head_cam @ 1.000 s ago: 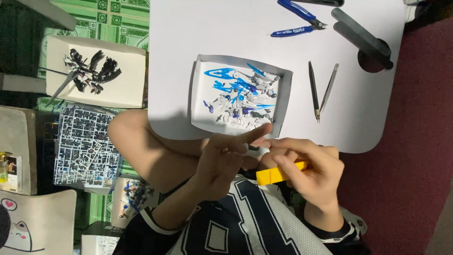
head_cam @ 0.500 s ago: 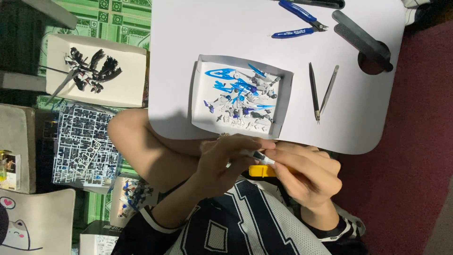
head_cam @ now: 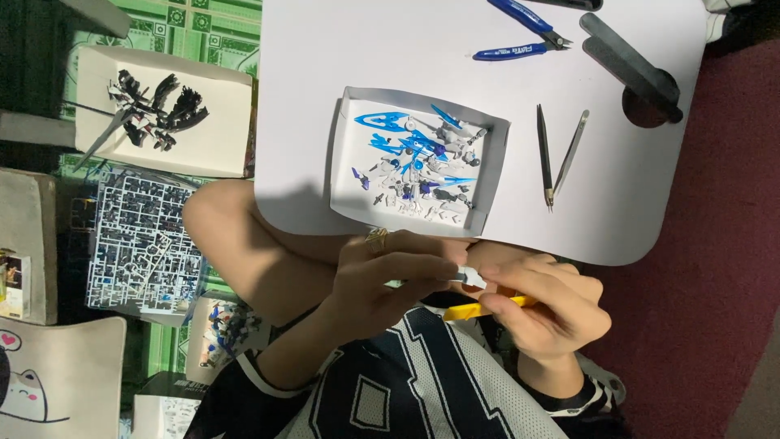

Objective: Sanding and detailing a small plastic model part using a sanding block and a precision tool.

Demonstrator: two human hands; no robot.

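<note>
We note the right hand (head_cam: pixel 552 313) has dropped lower and curled inward, its yellow tool (head_cam: pixel 487 309) now mostly hidden under the fingers (head_cam: pixel 520 286), while the left hand (head_cam: pixel 390 284) has closed onto the small white part (head_cam: pixel 470 277).

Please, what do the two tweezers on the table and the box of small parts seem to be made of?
The tweezers look like metal: one dark and matte, one silvery with a dull shine, both thin and pointed. The box seems to be white cardboard, matte, with thin folded walls. Its small parts look like blue, grey and white moulded plastic.

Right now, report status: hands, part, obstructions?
Left hand and right hand both pinch small white plastic part. Right also holds yellow tool. Nothing obstructing.
</note>
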